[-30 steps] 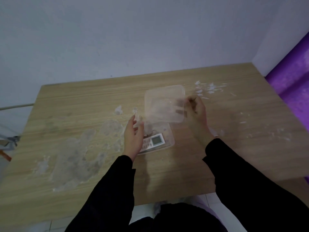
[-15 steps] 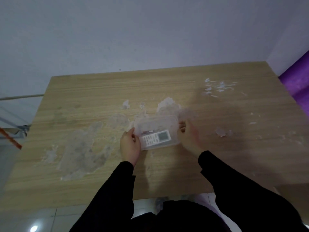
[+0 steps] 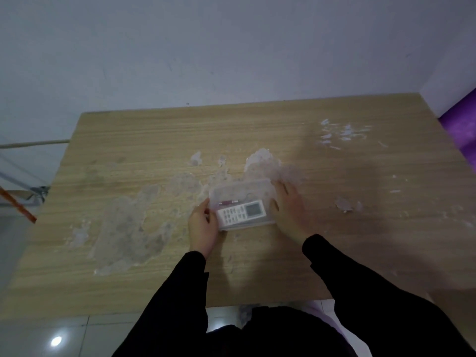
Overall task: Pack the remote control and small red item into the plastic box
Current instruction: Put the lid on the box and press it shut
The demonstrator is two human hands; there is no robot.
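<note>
A clear plastic box (image 3: 239, 191) with its lid on rests on the wooden table (image 3: 257, 130), near the middle. Through the lid I see a white remote control (image 3: 240, 212) lying lengthwise, and a small red item (image 3: 228, 202) just behind it. My left hand (image 3: 202, 224) grips the box's left end with the thumb on the lid. My right hand (image 3: 288, 204) lies flat against the right end, fingers stretched along the lid's edge.
Pale scuffed patches (image 3: 134, 222) and white flakes (image 3: 342, 132) mark the tabletop. A purple surface (image 3: 461, 124) borders the table at the far right. A grey wall stands behind, and tiled floor (image 3: 51, 336) shows below the near edge.
The lid, held up over the box a second ago, now sits down on it. Both hands have moved to the box's two ends.
</note>
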